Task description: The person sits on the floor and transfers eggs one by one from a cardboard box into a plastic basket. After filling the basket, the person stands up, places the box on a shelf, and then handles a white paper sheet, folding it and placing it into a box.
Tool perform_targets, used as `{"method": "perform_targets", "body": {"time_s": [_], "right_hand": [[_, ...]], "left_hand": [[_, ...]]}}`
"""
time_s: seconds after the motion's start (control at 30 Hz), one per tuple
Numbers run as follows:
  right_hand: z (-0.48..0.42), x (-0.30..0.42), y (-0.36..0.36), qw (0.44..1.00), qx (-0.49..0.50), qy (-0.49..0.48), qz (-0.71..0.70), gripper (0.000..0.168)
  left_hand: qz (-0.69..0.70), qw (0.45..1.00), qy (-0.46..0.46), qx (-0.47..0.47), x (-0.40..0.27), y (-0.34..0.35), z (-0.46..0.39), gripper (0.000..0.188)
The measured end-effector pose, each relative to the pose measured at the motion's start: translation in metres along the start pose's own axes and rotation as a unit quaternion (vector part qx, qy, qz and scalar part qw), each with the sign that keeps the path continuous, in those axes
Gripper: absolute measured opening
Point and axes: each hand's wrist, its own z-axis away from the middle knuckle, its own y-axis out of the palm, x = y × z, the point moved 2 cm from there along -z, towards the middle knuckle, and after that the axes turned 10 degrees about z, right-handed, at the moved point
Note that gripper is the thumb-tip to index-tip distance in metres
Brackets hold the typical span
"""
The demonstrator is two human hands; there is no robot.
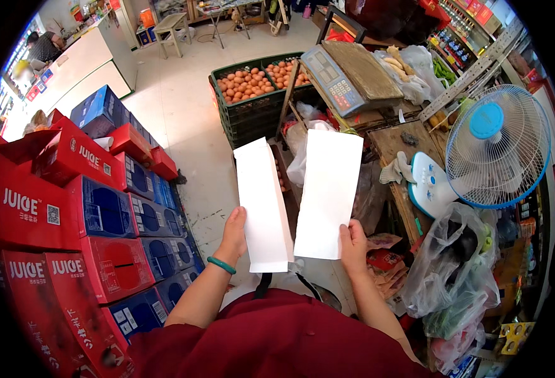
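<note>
My left hand (234,234) grips a long white strip of paper or card (264,208) by its left edge. Folds run along that strip's right side and near its lower end. A second white strip (329,193), slightly wider, is pinched at its lower right edge by my right hand (353,245). Its left edge looks rough, as if torn. Both strips are held up side by side before my body, apart from each other, with a gap between them. A green bangle (221,265) is on my left wrist.
Stacked red and blue cartons (109,222) line my left. Ahead are crates of brown eggs (244,85) and a digital scale (336,85). A fan (487,146) and plastic bags (452,264) crowd the right, by a wooden table (391,137). A person (45,46) is behind a white counter (88,66).
</note>
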Motion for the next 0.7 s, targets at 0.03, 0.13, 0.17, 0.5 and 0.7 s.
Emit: {"method": "perform_targets", "body": {"time_s": [0.03,0.13,0.17,0.5,0.7], "right_hand": [[-0.001,0.006,-0.002,1.000,0.001,-0.018,0.026,0.014],[-0.001,0.028,-0.001,0.998,0.016,-0.029,0.056,0.013],[0.001,0.036,0.001,0.998,0.023,-0.025,0.058,0.013],[0.030,0.099,0.037,0.969,0.099,-0.119,0.191,0.012],[0.037,0.092,0.049,0.968,0.105,-0.144,0.174,0.012]], "left_hand": [[0.031,0.999,-0.012,-0.006,-0.005,0.000,0.000,0.027],[0.082,0.996,-0.028,0.021,-0.015,0.009,0.008,0.027],[0.083,0.995,-0.037,0.029,-0.015,0.010,0.008,0.027],[0.093,0.991,-0.072,0.069,-0.005,-0.007,0.009,0.032],[0.107,0.986,-0.086,0.093,0.000,-0.001,0.015,0.032]]}}
